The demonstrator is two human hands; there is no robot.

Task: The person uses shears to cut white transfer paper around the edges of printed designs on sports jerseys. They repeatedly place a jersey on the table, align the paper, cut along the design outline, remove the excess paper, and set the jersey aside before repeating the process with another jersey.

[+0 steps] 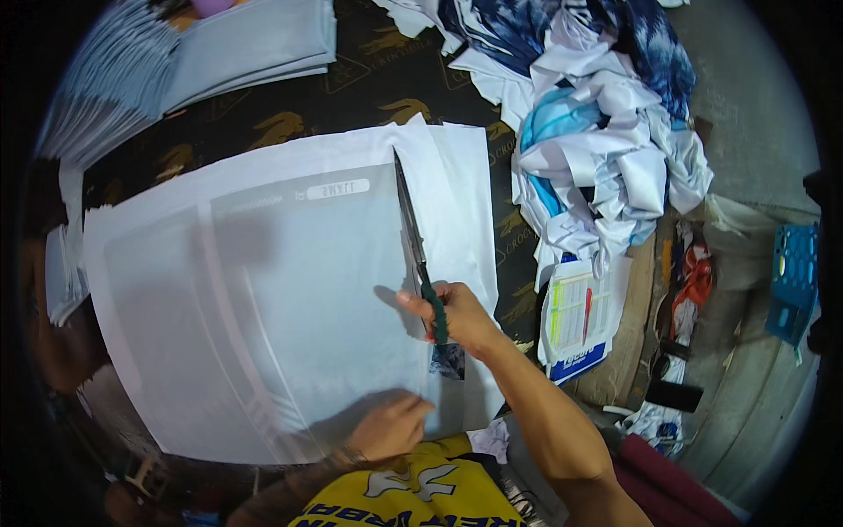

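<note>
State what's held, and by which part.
Right hand: scissors, by the green handles. Left hand: over the pale sheet; can't tell if gripping.

Your right hand (461,318), near the frame's centre, grips green-handled scissors (419,251), blades along the right edge of the grey panel (325,281) on white fabric (461,211). Your left hand (392,428) lies at lower centre. Crumpled cloth (637,180) heaps upper right; folded sheets (255,44) lie upper left.
</note>
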